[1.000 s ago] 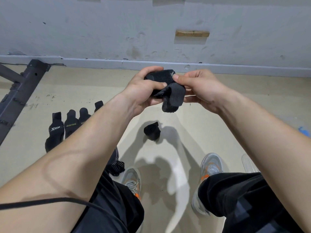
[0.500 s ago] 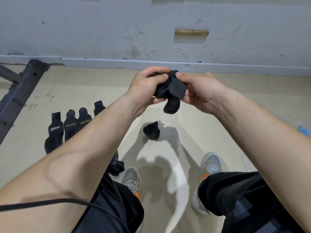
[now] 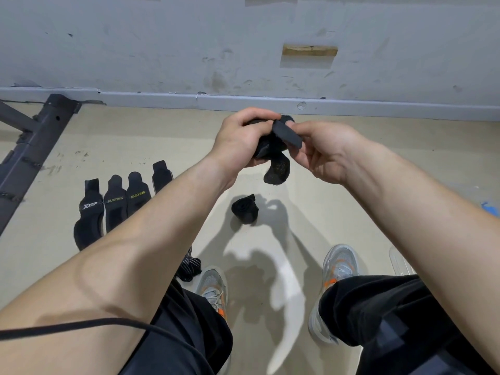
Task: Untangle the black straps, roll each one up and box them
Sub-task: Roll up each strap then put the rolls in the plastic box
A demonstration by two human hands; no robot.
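Here both the left hand [image 3: 239, 139] and right hand [image 3: 323, 152] grip the half-rolled black strap [image 3: 276, 152] between them, its tail hanging below.

Scuffed grey wall [image 3: 162, 44], beige floor [image 3: 378, 163]

Both hands up near wall base: left hand [image 3: 240, 139] grips black strap [image 3: 273, 150], right hand [image 3: 322, 150] pinches its flap. Rolled strap [image 3: 244, 208] on floor below, flat straps [image 3: 121, 201] to its left.
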